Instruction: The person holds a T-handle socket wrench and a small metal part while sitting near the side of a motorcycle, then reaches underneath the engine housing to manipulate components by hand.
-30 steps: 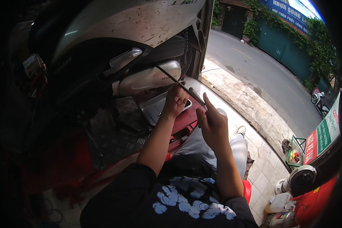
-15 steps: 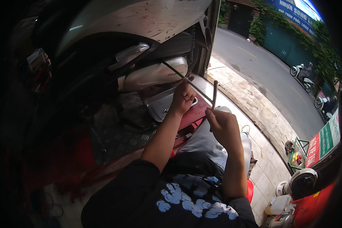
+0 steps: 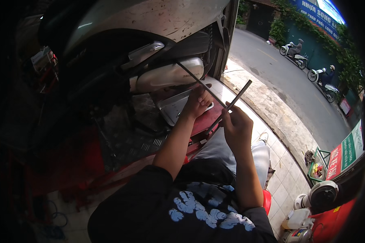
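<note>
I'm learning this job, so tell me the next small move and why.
Probably turn the crossbar slightly with the right hand: that hand is at its middle, the left hand holds the shaft, and the shaft runs to the motorbike.

Daylight pours in from the street (image 3: 257,60) on the right, whitening the pavement (image 3: 273,107) and the floor tiles (image 3: 282,168); the sky (image 3: 331,9) nearly burns out. To the left I lose the motorbike's lower parts (image 3: 95,87) in deep shadow. Its silver cover (image 3: 166,77) catches a soft glare. The left hand (image 3: 196,103), right hand (image 3: 238,123) and T-handled wrench (image 3: 194,75) look fairly crisp. Straight edges bow outward, and black swallows the rim.
</note>
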The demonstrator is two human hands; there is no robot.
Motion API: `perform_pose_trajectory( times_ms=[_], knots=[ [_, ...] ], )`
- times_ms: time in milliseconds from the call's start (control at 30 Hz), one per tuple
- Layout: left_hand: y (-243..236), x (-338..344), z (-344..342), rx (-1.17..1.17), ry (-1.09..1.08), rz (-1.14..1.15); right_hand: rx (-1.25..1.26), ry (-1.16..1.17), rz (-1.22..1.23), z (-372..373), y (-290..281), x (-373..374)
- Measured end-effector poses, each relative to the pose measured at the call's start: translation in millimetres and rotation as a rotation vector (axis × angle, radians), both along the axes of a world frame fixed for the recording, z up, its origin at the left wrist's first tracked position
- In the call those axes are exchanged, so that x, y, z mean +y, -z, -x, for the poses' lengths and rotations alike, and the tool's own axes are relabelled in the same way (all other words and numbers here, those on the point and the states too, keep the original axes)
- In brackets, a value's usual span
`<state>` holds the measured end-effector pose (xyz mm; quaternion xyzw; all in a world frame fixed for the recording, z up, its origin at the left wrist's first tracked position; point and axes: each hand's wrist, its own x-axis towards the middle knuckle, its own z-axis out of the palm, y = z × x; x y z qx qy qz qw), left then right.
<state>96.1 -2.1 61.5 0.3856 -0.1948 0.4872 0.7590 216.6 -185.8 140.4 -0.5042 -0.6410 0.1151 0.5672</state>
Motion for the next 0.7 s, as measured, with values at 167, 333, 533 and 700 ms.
perform_pose_trajectory(
  times_ms=[167, 333, 533, 700],
  knots=[
    [2.0, -0.1, -3.6, 0.094, -0.198, -0.143, -0.174, 0.063, -0.076, 4.5, -1.3, 0.6],
    [-0.4, -3.3, -6.6, 0.028, -0.212, -0.163, -0.119, -0.265, 0.003, -3.0, -12.1, -15.2],
    [-2.0, -14.5, -12.5, 0.095, -0.217, 0.084, -0.074, -0.348, 0.288, -22.6, -5.0, -14.2],
    [5.2, -6.9, -17.5, 0.035, -0.174, 0.1, -0.241, -0.149, 0.409, -37.4, -11.6, -11.6]
  ],
)
